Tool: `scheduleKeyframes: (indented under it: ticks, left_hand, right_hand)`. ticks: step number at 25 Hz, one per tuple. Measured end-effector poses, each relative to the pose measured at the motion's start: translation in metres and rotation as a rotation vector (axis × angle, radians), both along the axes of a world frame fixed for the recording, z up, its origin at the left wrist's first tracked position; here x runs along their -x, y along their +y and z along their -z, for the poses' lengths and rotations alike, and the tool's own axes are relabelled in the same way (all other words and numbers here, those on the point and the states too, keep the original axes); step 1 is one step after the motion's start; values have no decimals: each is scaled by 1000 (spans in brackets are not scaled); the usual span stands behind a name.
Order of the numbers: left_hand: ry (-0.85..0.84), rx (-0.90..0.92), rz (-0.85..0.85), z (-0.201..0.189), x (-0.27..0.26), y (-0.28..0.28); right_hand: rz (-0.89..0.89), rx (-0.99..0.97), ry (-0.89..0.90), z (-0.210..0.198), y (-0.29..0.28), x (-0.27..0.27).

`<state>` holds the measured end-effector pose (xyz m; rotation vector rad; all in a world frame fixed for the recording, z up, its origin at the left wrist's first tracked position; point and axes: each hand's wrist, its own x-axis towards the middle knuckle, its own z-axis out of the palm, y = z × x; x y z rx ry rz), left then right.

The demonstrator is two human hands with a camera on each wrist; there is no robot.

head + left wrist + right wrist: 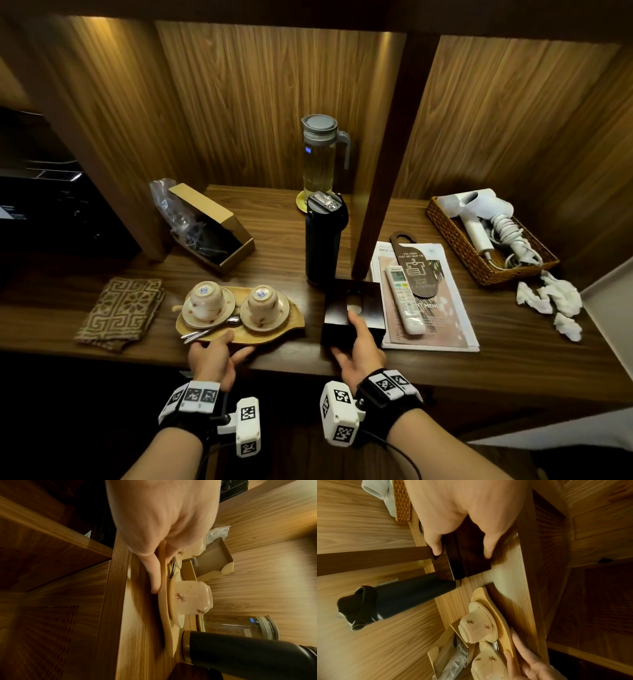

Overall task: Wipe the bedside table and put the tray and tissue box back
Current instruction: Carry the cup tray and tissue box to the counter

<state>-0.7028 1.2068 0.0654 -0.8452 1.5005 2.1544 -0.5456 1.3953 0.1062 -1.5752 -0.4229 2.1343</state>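
My left hand (212, 358) grips the wooden tray (274, 334) carrying two inverted teacups (205, 297); my right hand (359, 349) grips the tissue box (342, 308).

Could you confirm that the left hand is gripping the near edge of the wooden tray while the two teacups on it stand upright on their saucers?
Not quite: the two teacups are upside down on their saucers, bases up, as the head view shows. The rest holds: the left hand grips the near edge of the wooden tray.

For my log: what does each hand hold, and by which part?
Left hand pinches the wooden tray by its near edge; right hand grips the dark tissue box at its near end.
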Motion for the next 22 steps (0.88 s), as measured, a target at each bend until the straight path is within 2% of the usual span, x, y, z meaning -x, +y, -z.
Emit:
scheduleKeyframes:
  ticks: [5, 10, 13, 18, 22]
  left_hand:
    - [-53, 96, -1, 6, 5, 0]
    - [-83, 248, 70, 3, 2, 4]
    - [-107, 271, 75, 8, 0, 5]
    - [-157, 230, 82, 13, 5, 12]
    - [-152, 330, 120, 8, 5, 13]
  right_hand:
    - [-47, -30, -38, 4, 9, 2]
    - [-139, 13, -55, 9, 16, 3]
    - [-204, 40, -44, 10, 19, 2]
    - [-176, 85, 10, 14, 22, 1]
    - [-152, 98, 40, 17, 24, -1]
